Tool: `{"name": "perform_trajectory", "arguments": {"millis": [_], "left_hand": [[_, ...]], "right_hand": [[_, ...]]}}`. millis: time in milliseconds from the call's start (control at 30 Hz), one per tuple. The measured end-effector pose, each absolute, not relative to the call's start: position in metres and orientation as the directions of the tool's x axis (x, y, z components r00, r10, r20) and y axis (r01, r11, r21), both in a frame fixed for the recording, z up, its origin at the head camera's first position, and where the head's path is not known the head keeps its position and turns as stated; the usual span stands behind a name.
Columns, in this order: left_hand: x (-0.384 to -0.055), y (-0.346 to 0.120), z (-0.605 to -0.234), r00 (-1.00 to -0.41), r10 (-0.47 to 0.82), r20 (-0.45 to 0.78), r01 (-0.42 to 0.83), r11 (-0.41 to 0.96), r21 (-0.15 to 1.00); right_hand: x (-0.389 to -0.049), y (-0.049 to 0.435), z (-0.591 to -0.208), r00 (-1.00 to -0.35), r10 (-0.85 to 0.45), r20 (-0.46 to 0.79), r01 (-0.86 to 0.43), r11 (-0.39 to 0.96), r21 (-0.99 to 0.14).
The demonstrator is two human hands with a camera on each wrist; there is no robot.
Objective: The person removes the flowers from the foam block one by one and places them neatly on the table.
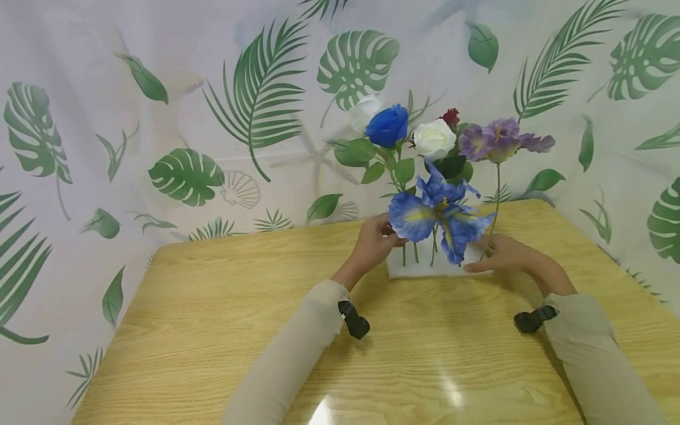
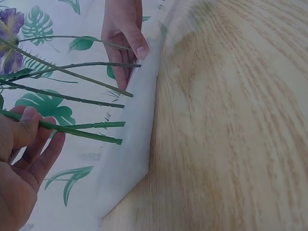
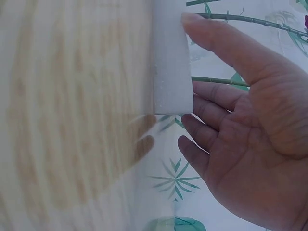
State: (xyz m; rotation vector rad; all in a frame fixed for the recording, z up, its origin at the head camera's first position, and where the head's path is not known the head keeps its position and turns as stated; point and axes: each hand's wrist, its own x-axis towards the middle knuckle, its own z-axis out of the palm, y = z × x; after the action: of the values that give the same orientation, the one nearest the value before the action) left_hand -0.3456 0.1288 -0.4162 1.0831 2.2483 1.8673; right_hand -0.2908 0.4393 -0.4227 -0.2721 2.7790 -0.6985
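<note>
Several artificial flowers stand with their stems in a white foam block [image 1: 425, 270]. My left hand [image 1: 372, 241] pinches a green stem [image 2: 86, 134] between thumb and fingers, just above the block's left part. Which bloom tops that stem is hard to tell. At the block's other end is my right hand [image 1: 510, 255]; its thumb [image 3: 216, 38] touches the block's upper edge, and its loosely extended fingers [image 3: 207, 113] are partly hidden behind it. A blue iris [image 1: 441, 206] hangs in front, with a purple iris [image 1: 499, 140] to the right. Behind are a blue rose [image 1: 388, 126] and a white rose [image 1: 434, 139].
Another white bloom [image 1: 366, 112] and a dark red flower [image 1: 450, 117] show at the back. The wooden table [image 1: 212, 319] ends against a leaf-patterned backdrop [image 1: 175, 118]. Black straps with small devices sit on both sleeves.
</note>
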Motion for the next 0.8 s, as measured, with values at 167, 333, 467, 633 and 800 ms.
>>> {"name": "perform_trajectory", "arguments": {"millis": [167,333,467,633,800], "left_hand": [[-0.3467,0.13,-0.4146,-0.751,0.517,0.409,0.5,0.042,0.865],[-0.3471,0.1303,-0.4114,-0.758,0.534,0.376,0.464,0.037,0.885],[-0.3474,0.1295,-0.4095,-0.764,0.538,0.355,0.441,0.036,0.897],[-0.3472,0.13,-0.4076,-0.77,0.543,0.335,0.428,0.049,0.903],[-0.3469,0.13,-0.4067,-0.773,0.543,0.328,0.426,0.06,0.903]], "right_hand": [[-0.2904,0.4393,-0.4231,-0.949,-0.256,-0.185,-0.136,0.86,-0.492],[-0.2905,0.4396,-0.4233,-0.949,-0.26,-0.176,-0.146,0.862,-0.486],[-0.2917,0.4397,-0.4231,-0.948,-0.262,-0.182,-0.145,0.862,-0.486],[-0.2923,0.4406,-0.424,-0.948,-0.253,-0.194,-0.129,0.861,-0.491],[-0.2912,0.4396,-0.4239,-0.948,-0.242,-0.207,-0.115,0.867,-0.484]]}}
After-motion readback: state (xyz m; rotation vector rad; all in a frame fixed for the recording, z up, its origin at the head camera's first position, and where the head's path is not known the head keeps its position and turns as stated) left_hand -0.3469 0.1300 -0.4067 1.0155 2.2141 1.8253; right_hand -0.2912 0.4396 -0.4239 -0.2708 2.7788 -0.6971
